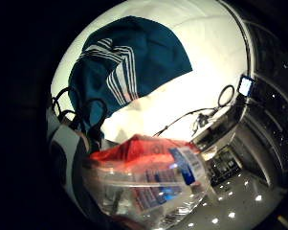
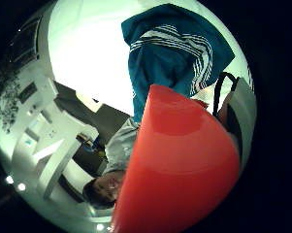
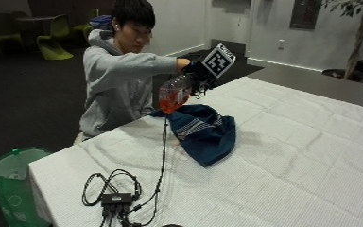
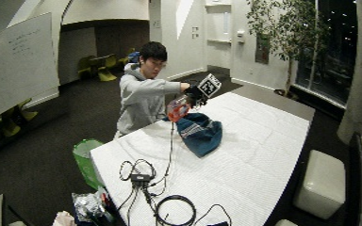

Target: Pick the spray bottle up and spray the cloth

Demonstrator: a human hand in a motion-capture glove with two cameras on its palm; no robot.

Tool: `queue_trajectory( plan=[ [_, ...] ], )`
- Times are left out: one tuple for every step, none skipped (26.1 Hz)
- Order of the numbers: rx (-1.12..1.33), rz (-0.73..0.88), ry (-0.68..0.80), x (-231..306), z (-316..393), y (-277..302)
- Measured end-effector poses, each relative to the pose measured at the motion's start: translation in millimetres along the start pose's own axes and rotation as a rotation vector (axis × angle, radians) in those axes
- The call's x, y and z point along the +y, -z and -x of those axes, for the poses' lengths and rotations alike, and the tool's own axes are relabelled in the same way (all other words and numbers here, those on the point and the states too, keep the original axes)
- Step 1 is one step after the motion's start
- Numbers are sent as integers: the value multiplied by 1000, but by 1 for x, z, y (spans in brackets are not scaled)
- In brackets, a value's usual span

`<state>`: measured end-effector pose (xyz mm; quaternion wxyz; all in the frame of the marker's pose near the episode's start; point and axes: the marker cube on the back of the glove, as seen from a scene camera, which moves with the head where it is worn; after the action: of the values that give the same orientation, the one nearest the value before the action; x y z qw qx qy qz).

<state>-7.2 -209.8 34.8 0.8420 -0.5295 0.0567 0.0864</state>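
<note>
While the black-gloved right hand grips the clear plastic spray bottle with orange liquid and a printed label, fingers curled round its neck, the bottle hangs tilted in the air directly above the dark teal cloth with white stripes, well clear of it. Spraying looks like the step in hand. To do it well, the nozzle should point down at the middle of the cloth rather than at the white table covering beside the cloth, and the bottle should be kept steady through each squeeze so the mist lands on fabric. Which way the nozzle faces cannot be made out, so that wants checking first.

Seen from the little-finger side, the bottle shows a see-through body, a blue-and-white label and orange contents pooled towards one end; from the thumb side its orange bulk fills much of the view. The cloth lies crumpled in a heap, its striped band showing on top.
</note>
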Motion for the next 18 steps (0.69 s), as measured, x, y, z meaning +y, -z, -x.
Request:
queue_trajectory(
  plan=[
    [-19, 0, 9, -1, 4, 0],
    [-43, 4, 21, -3, 8, -2],
    [-58, 11, 30, -5, 12, -5],
    [-63, 20, 39, -9, 14, -10],
    [-57, 30, 50, -13, 16, -15],
    [-49, 39, 65, -17, 17, -21],
    [-44, 46, 80, -21, 18, -27],
    [-50, 47, 95, -25, 20, -31],
    [-68, 42, 109, -28, 23, -33],
    [-95, 27, 125, -29, 28, -33],
    [-133, 0, 147, -28, 35, -30],
    [-182, -40, 183, -24, 43, -24],
    [-244, -88, 238, -18, 50, -14],
    [-313, -141, 311, -9, 57, -2],
    [-386, -196, 396, 2, 63, 11],
    [-459, -252, 482, 12, 69, 24],
    [-533, -310, 566, 22, 75, 36],
    [-611, -370, 647, 31, 81, 47]
  ],
)
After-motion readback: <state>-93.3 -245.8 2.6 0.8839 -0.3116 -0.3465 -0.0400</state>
